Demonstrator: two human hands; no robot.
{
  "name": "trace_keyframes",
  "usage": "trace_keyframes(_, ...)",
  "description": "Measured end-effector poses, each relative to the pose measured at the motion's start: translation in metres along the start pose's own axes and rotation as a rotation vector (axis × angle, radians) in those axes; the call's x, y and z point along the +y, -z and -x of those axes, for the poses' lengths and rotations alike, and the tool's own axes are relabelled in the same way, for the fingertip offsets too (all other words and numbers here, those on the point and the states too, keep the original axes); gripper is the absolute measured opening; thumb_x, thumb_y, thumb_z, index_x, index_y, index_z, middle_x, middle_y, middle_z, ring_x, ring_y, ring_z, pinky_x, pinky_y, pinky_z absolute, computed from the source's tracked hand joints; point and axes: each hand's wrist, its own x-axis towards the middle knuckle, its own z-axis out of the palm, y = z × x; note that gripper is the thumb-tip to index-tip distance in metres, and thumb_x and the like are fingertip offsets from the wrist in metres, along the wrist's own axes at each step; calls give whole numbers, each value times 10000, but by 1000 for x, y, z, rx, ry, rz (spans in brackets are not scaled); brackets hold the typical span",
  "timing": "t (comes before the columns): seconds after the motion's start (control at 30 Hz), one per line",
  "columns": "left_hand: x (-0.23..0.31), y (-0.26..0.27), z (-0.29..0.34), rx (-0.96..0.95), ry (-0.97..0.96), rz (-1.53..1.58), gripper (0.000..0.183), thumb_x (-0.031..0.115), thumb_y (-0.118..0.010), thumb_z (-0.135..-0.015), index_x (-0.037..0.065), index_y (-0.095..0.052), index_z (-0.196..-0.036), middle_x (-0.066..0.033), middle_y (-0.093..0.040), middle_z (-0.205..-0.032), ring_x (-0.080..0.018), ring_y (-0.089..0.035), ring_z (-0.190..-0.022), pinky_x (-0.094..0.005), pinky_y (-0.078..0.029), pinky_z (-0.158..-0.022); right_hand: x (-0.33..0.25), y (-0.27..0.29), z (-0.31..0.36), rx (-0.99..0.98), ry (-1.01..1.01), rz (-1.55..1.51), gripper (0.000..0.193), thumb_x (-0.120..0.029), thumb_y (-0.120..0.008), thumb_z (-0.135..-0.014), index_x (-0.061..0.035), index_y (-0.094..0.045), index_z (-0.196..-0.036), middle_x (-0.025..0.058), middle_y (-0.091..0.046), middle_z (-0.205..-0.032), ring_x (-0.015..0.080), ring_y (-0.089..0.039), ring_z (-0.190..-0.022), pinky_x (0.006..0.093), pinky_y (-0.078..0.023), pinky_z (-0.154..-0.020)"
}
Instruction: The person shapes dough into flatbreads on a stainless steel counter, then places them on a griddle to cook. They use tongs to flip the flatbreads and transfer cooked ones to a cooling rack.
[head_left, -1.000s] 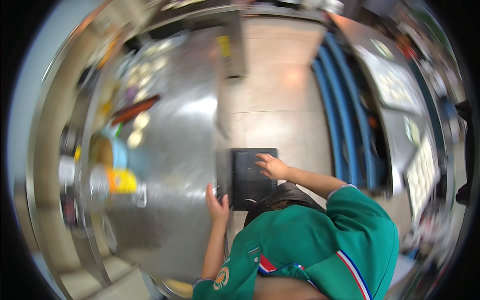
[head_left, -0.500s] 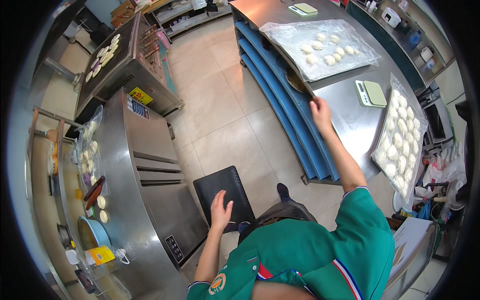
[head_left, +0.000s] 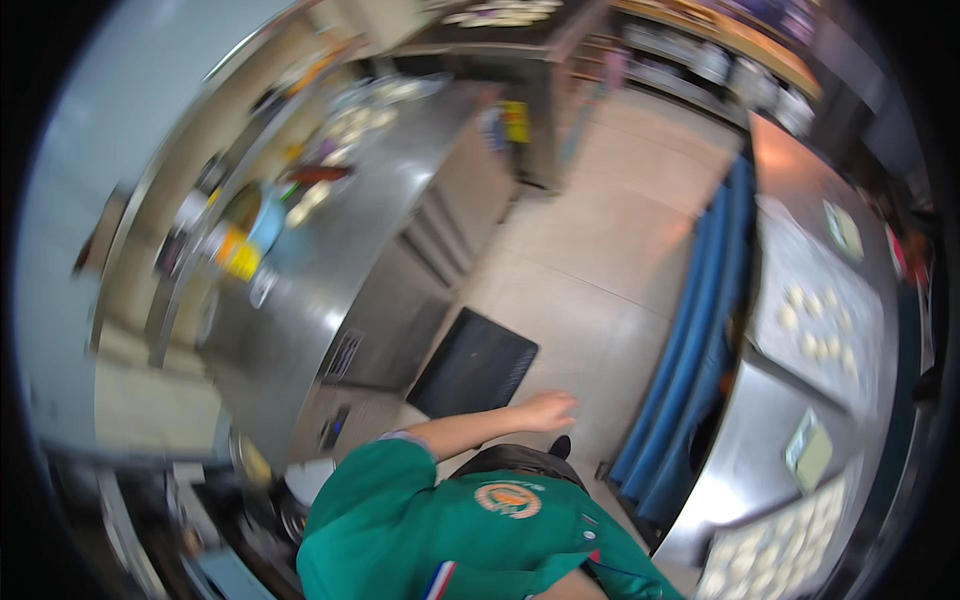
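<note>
My left hand (head_left: 548, 411) reaches across in front of my body, above the floor, and appears to touch nothing. Motion smears its fingers, so I cannot see how far they are curled. The black mat (head_left: 475, 362) is the nearest thing, lying on the floor just beyond my forearm. My right hand is out of view; only the green right sleeve (head_left: 628, 565) shows at the bottom. On the steel worktable (head_left: 705, 500) to the right, dough balls (head_left: 822, 345) rest on a plastic-covered tray (head_left: 785, 255). A pale green scale (head_left: 808, 452) stands nearer, beside a fuller tray of dough pieces (head_left: 770, 550).
Blue shelves (head_left: 690, 330) run under the worktable. To the left, a steel counter (head_left: 375, 240) carries a blue basin (head_left: 268, 218), a yellow-labelled bottle (head_left: 238, 255) and dough under plastic (head_left: 355, 122). At the far end is a griddle (head_left: 480, 35) with flat dough pieces.
My view has swung left, blurring the picture. My right hand has left the worktable's edge and gone out of view. The left arm now lies across my front.
</note>
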Motion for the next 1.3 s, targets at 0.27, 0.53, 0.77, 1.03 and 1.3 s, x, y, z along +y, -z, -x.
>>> trace_keyframes(0.27, 2, -28, 48, 39, -88, 17, 371, 242, -654, -884, 27, -594, -1181, -154, -593, -1193, -354, -584, -1091, -460, -473, -928, -33, 9, 30, -72, 414, 26, 364, -136, -467, -917, 26, -547, -1233, 202, -601, -1093, 385, -582, -1001, 471, -473, -863)
trace_keyframes(0.53, -31, -42, 133, 173, 53, 238, 376, 304, -627, -916, 26, -626, -1169, -174, -632, -1173, -349, -602, -1100, -433, -486, -936, -44, 29, 9, 6, 647, 98, 155, -35, -470, -866, 17, -564, -977, 213, -592, -927, 397, -583, -885, 482, -483, -787)
trace_keyframes(0.77, 46, -95, 89, 2, -33, 333, 396, 327, -628, -937, 26, -632, -1194, -190, -669, -1132, -324, -644, -1063, -403, -511, -894, -224, 68, 27, 202, 519, -129, 82, -9, -517, -770, -19, -559, -840, 187, -571, -787, 381, -582, -813, 480, -486, -719)
trace_keyframes(1.03, 187, -191, -10, -142, 34, 719, 741, 551, -589, -931, -85, -513, -1303, -185, -652, -1194, -266, -644, -1056, -349, -496, -906, -213, 130, 50, 93, 630, -640, 343, -180, -667, -884, -13, -609, -1179, 197, -633, -1170, 383, -588, -1091, 421, -478, -923)
trace_keyframes(1.3, 275, -251, -60, -322, 168, 437, 670, 509, -644, -851, -33, -498, -1217, -216, -649, -959, -351, -652, -893, -409, -522, -789, 4, 46, -2, 534, -560, -500, 541, -225, -618, -897, 69, -497, -1335, 278, -527, -1343, 419, -493, -1249, 465, -353, -1073)
